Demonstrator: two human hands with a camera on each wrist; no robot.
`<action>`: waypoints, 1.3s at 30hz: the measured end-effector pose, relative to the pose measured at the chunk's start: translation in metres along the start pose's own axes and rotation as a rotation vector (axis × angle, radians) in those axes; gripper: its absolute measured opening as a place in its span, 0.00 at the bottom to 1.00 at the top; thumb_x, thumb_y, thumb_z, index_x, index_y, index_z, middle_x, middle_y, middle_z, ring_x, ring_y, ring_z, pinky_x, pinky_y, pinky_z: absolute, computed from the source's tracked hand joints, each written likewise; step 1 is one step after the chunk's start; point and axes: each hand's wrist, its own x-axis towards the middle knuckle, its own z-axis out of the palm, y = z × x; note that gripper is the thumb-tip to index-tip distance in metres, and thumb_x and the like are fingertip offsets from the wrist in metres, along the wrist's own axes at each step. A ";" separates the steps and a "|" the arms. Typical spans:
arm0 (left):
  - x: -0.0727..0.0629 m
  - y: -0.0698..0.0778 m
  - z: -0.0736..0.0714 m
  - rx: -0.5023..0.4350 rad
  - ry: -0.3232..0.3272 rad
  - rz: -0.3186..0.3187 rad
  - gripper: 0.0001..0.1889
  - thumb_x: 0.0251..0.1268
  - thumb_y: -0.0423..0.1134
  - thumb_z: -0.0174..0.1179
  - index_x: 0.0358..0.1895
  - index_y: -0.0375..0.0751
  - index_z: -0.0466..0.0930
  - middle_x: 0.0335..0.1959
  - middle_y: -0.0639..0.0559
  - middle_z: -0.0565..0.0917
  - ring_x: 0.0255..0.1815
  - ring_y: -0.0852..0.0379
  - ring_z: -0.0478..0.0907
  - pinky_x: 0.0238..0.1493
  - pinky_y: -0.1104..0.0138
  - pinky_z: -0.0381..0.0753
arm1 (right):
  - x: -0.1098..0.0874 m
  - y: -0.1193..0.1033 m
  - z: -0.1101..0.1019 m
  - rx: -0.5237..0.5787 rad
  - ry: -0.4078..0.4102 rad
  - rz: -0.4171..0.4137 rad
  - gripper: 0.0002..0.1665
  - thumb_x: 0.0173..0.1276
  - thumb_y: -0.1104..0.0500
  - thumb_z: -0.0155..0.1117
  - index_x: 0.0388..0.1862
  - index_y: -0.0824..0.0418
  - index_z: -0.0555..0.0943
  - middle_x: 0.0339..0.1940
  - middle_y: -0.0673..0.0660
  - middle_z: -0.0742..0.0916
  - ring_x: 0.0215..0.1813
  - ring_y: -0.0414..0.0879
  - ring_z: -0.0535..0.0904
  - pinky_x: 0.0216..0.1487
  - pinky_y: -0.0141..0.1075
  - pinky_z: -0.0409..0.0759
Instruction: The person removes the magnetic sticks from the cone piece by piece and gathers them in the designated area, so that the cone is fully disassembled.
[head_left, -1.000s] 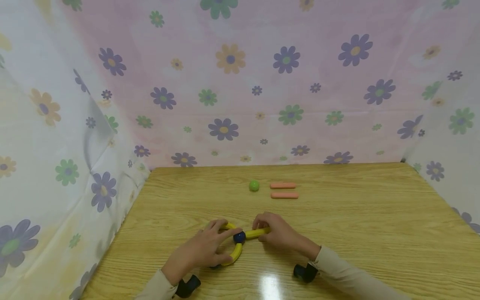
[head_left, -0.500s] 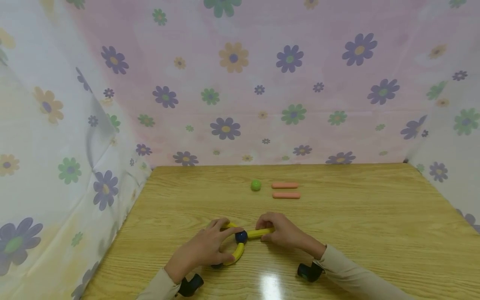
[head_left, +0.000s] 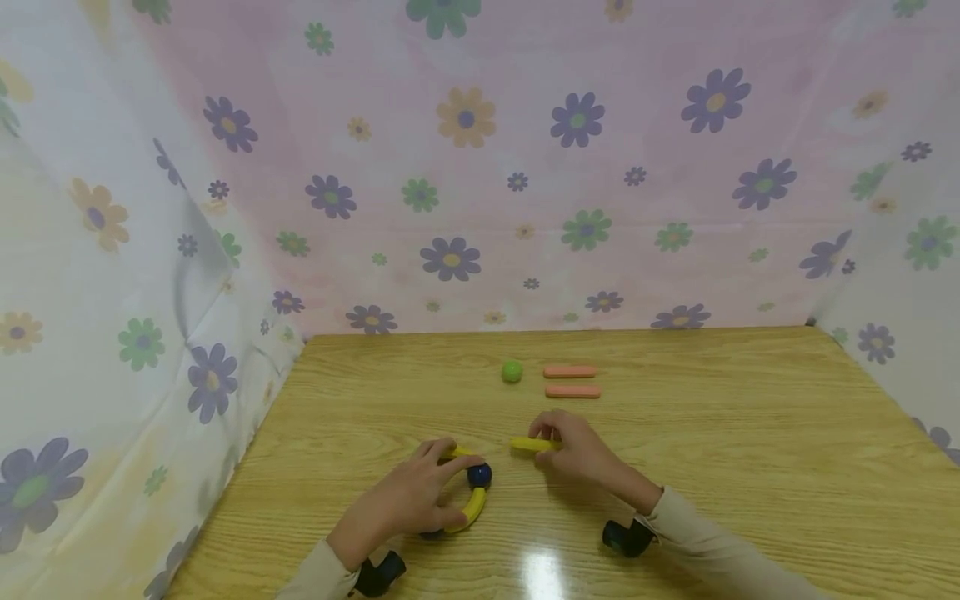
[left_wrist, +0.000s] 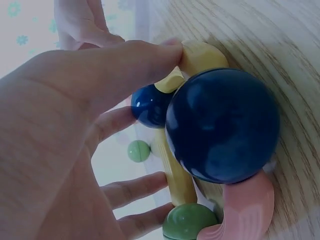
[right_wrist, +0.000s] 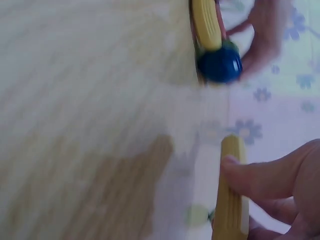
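My left hand (head_left: 401,496) grips a ring of toy building rods and balls on the table. In the left wrist view its thumb presses a curved yellow rod (left_wrist: 202,57) by a large blue ball (left_wrist: 222,125). Its other fingertips touch a second blue ball (left_wrist: 148,106), a yellow rod (left_wrist: 180,180) and a green ball (left_wrist: 187,222); a curved pink rod (left_wrist: 247,207) is also part of the ring. My right hand (head_left: 581,450) pinches a straight yellow rod (head_left: 527,444) between thumb and fingers. A gap separates that rod from the ring's nearest blue ball (head_left: 479,475).
Farther back on the wooden table (head_left: 712,425) lie a light green ball (head_left: 512,371) and two straight pink rods (head_left: 570,372), side by side. Flowered cloth (head_left: 487,200) hangs behind the table and along both sides.
The straight yellow rod has come off the blue ball. My right hand has carried it to the right and slightly away from me. My left hand stays on the ring.
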 end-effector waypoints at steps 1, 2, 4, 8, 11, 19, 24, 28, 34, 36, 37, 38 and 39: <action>-0.001 -0.001 0.000 -0.002 0.001 -0.003 0.37 0.57 0.57 0.64 0.70 0.62 0.61 0.68 0.41 0.60 0.65 0.41 0.61 0.47 0.50 0.77 | 0.000 0.003 -0.004 0.014 0.006 -0.004 0.13 0.53 0.70 0.71 0.36 0.59 0.81 0.30 0.50 0.78 0.31 0.43 0.70 0.31 0.34 0.71; -0.001 -0.002 0.001 -0.004 0.003 -0.005 0.37 0.57 0.57 0.64 0.70 0.62 0.61 0.68 0.41 0.60 0.65 0.41 0.61 0.46 0.50 0.77 | 0.000 0.006 -0.007 0.032 0.007 -0.009 0.12 0.54 0.71 0.71 0.36 0.60 0.81 0.30 0.51 0.78 0.31 0.44 0.71 0.32 0.35 0.72; -0.002 -0.003 0.001 -0.010 0.007 -0.009 0.37 0.56 0.57 0.65 0.70 0.62 0.61 0.68 0.41 0.59 0.65 0.41 0.61 0.44 0.50 0.77 | 0.000 0.011 -0.014 0.051 0.003 -0.017 0.13 0.55 0.70 0.71 0.38 0.60 0.81 0.31 0.51 0.79 0.33 0.44 0.72 0.33 0.36 0.73; -0.002 -0.003 0.001 -0.015 0.015 0.003 0.37 0.56 0.57 0.65 0.70 0.61 0.62 0.68 0.41 0.60 0.64 0.41 0.62 0.41 0.51 0.78 | 0.000 0.022 -0.023 0.044 0.005 -0.033 0.14 0.55 0.69 0.71 0.40 0.59 0.81 0.35 0.51 0.80 0.37 0.46 0.74 0.39 0.40 0.75; -0.001 -0.003 0.001 -0.011 0.015 0.012 0.37 0.56 0.57 0.65 0.70 0.61 0.62 0.67 0.41 0.61 0.64 0.41 0.63 0.40 0.52 0.78 | 0.000 0.030 -0.027 0.015 0.019 -0.048 0.14 0.55 0.69 0.71 0.41 0.59 0.81 0.37 0.51 0.81 0.40 0.47 0.75 0.41 0.42 0.75; -0.001 -0.003 0.002 -0.003 0.021 0.020 0.37 0.56 0.57 0.65 0.70 0.60 0.62 0.66 0.41 0.61 0.63 0.41 0.63 0.40 0.54 0.78 | 0.002 0.046 -0.037 -0.004 0.054 -0.045 0.15 0.55 0.70 0.70 0.43 0.63 0.82 0.42 0.55 0.84 0.41 0.50 0.76 0.42 0.44 0.76; -0.001 -0.003 0.002 0.004 0.028 0.017 0.37 0.55 0.57 0.65 0.70 0.61 0.62 0.66 0.41 0.62 0.63 0.41 0.64 0.37 0.56 0.78 | 0.004 0.053 -0.041 -0.017 0.055 0.008 0.14 0.56 0.69 0.70 0.42 0.63 0.82 0.42 0.56 0.83 0.41 0.50 0.77 0.42 0.44 0.76; -0.001 -0.002 0.002 0.007 0.037 0.014 0.37 0.55 0.57 0.66 0.69 0.61 0.63 0.66 0.41 0.62 0.63 0.41 0.64 0.36 0.57 0.78 | 0.006 0.060 -0.043 -0.021 0.046 0.038 0.13 0.56 0.69 0.70 0.41 0.62 0.81 0.42 0.57 0.82 0.41 0.50 0.76 0.41 0.44 0.76; -0.001 0.000 0.001 0.006 0.033 0.004 0.38 0.55 0.58 0.65 0.70 0.61 0.63 0.66 0.41 0.63 0.63 0.41 0.63 0.37 0.56 0.78 | 0.006 0.067 -0.043 -0.010 0.054 0.042 0.13 0.56 0.70 0.69 0.41 0.63 0.81 0.42 0.58 0.82 0.44 0.54 0.78 0.42 0.45 0.78; -0.001 0.000 0.001 0.006 0.028 -0.004 0.38 0.55 0.59 0.65 0.70 0.61 0.63 0.66 0.41 0.63 0.63 0.41 0.63 0.38 0.55 0.78 | 0.006 0.069 -0.043 -0.008 0.058 0.048 0.13 0.56 0.70 0.69 0.40 0.63 0.81 0.42 0.58 0.82 0.44 0.54 0.78 0.42 0.45 0.79; -0.001 0.000 0.001 0.006 0.026 -0.008 0.37 0.55 0.59 0.65 0.70 0.61 0.63 0.66 0.41 0.63 0.63 0.41 0.63 0.38 0.55 0.78 | 0.006 0.069 -0.042 -0.002 0.058 0.052 0.13 0.56 0.70 0.69 0.41 0.63 0.81 0.41 0.58 0.82 0.44 0.55 0.78 0.42 0.45 0.79; -0.001 0.000 0.001 0.006 0.027 -0.011 0.37 0.55 0.59 0.64 0.70 0.61 0.63 0.66 0.41 0.63 0.63 0.41 0.63 0.38 0.55 0.78 | 0.007 0.069 -0.042 0.005 0.058 0.057 0.13 0.56 0.71 0.69 0.41 0.63 0.81 0.41 0.58 0.82 0.44 0.55 0.79 0.42 0.45 0.79; -0.001 0.000 0.001 0.008 0.025 -0.016 0.37 0.55 0.60 0.64 0.70 0.62 0.63 0.66 0.42 0.62 0.64 0.41 0.63 0.39 0.55 0.78 | 0.007 0.069 -0.042 0.012 0.058 0.065 0.13 0.56 0.71 0.69 0.41 0.63 0.81 0.41 0.58 0.82 0.44 0.55 0.78 0.42 0.45 0.79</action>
